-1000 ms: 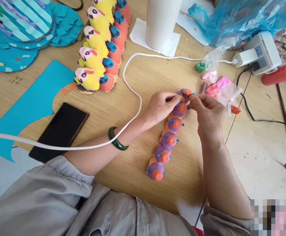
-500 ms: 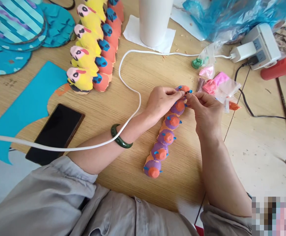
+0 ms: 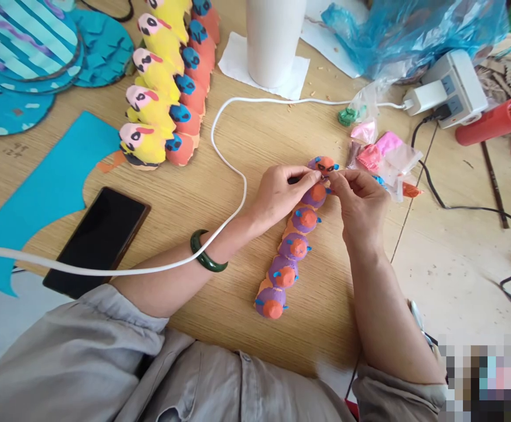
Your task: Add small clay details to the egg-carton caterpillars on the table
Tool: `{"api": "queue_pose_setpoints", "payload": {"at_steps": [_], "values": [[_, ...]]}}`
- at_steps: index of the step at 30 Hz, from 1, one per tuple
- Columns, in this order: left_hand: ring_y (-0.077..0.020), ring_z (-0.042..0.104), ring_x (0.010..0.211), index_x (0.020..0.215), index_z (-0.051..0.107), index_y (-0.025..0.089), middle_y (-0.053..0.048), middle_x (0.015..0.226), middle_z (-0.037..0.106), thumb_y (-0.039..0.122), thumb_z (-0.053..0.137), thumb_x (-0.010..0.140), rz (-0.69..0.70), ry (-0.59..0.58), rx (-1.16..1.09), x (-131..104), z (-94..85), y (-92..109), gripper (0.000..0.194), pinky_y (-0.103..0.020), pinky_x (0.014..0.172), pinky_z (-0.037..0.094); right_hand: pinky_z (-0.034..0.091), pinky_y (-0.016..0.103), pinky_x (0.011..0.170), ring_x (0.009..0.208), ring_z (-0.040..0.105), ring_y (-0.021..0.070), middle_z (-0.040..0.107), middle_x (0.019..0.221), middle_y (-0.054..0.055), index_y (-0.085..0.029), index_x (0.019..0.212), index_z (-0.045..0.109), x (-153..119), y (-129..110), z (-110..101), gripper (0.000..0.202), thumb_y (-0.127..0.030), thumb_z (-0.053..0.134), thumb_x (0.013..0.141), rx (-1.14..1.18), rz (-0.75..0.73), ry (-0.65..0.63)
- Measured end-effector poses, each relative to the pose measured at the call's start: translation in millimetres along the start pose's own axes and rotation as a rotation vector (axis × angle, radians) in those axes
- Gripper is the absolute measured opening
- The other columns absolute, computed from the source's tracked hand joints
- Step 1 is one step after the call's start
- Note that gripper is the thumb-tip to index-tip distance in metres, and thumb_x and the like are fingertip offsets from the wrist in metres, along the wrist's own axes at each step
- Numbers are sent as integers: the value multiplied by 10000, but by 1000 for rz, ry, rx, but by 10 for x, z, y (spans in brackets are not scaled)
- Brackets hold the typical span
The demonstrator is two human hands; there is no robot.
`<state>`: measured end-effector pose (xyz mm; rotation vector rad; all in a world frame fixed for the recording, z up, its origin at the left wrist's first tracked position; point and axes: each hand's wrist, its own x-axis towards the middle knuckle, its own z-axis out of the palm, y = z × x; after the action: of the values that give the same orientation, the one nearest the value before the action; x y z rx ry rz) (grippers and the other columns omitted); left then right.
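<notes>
A strip of purple clay-covered bumps with orange faces and small blue ears (image 3: pixel 295 247) lies on the wooden table, slanting away from me. Its farthest bump (image 3: pixel 324 165) has black eye marks on the orange. Just in front of that bump, my left hand (image 3: pixel 284 190) is closed in a pinch, thumb against forefinger. My right hand (image 3: pixel 363 202) pinches beside it, the fingertips of both hands almost meeting. A tiny dark bit shows between the fingertips, too small to name. A dark green bangle (image 3: pixel 209 251) circles my left wrist.
A white cable (image 3: pixel 243 176) crosses my left forearm to a power strip (image 3: pixel 455 88). Bags of coloured clay (image 3: pixel 376 153) lie beyond my right hand. A phone (image 3: pixel 97 240), blue cut sheet (image 3: pixel 48 193), yellow bird strip (image 3: pixel 159 99) and white cup (image 3: pixel 275 44) surround the work.
My pinched fingertips have drawn slightly toward me from the farthest bump, so its black eye marks show more. The whole view has shifted a little; the strip stays on the table.
</notes>
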<state>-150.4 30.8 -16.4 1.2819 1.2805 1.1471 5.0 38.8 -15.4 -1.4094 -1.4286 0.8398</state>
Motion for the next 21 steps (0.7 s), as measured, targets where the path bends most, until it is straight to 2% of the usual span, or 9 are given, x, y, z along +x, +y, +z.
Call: {"api": "queue_pose_setpoints", "payload": {"at_steps": [7,13,21], "values": [[-136,672,754,756,773,162,-9,764,765,283,628,928,3,-4,-39,2,13,-10,256,-231,669,488,545,341,670,722,663,161,722,800,5,-244,795,711,-43,-47,5,155,-360,739,894,-41,-30,26],[-143,698,773,835,796,169,-26,818,796,299,701,899,7,-29,-36,23,8,-18,174,-238,698,508,556,326,670,753,676,166,735,812,7,-251,802,710,-44,-77,11,171,-385,717,907,-64,-37,2],[-144,684,776,863,804,183,-21,850,800,279,698,911,12,38,14,42,5,-45,151,-256,739,510,569,325,697,772,685,161,719,866,14,-237,888,713,-29,-65,23,116,-302,632,938,-122,-46,39]]}}
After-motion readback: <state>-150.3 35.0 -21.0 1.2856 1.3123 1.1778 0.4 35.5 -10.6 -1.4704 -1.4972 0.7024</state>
